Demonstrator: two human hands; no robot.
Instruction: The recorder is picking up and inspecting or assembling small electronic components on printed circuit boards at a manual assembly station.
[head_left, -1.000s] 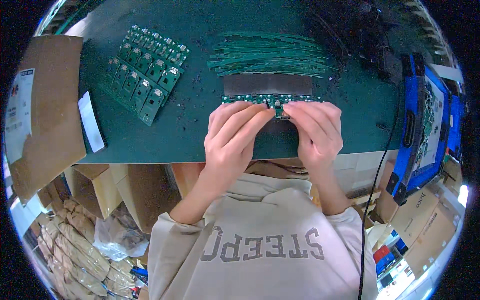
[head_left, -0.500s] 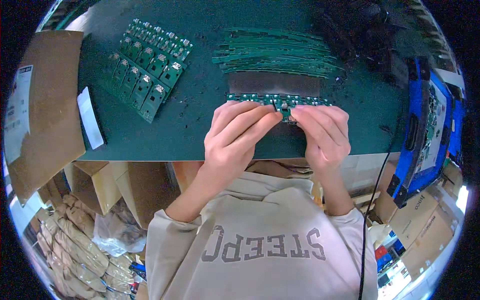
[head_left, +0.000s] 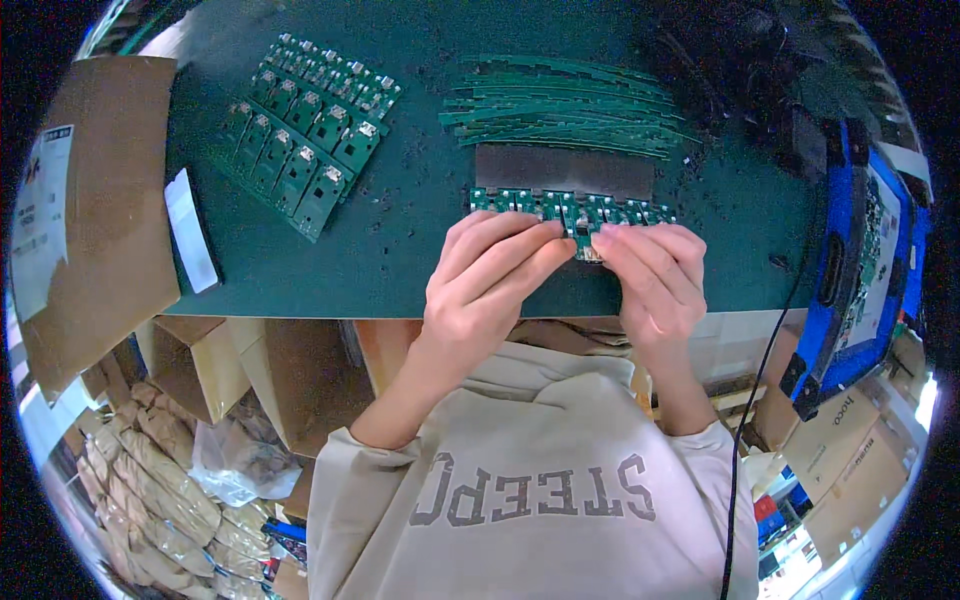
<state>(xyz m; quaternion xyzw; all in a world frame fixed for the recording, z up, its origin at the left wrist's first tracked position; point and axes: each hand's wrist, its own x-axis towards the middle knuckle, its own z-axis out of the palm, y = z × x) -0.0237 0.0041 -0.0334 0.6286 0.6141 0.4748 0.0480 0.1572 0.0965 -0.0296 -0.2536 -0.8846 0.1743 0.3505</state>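
Note:
A panel of small green circuit boards (head_left: 585, 212) lies crosswise at the near side of a flat dark grey block (head_left: 565, 168). My left hand (head_left: 480, 275) pinches the panel left of its middle, fingers bent over its near edge. On the other side, my right hand (head_left: 655, 272) grips it with thumb and fingertips close to the left ones. Between the fingertips one board of the panel shows. The panel's near edge is mostly hidden under both hands.
Beyond the block lies a pile of thin green strips (head_left: 570, 105). More circuit board panels (head_left: 300, 150) overlap at the left, near a white strip (head_left: 192, 230) and a cardboard box (head_left: 100, 190). A blue-framed holder (head_left: 850, 280) stands right, beside a black cable (head_left: 750, 400).
The whole scene sits slightly further right in the picture. Both hands keep their grip, and a bit more of the panel's upper face shows above the fingers.

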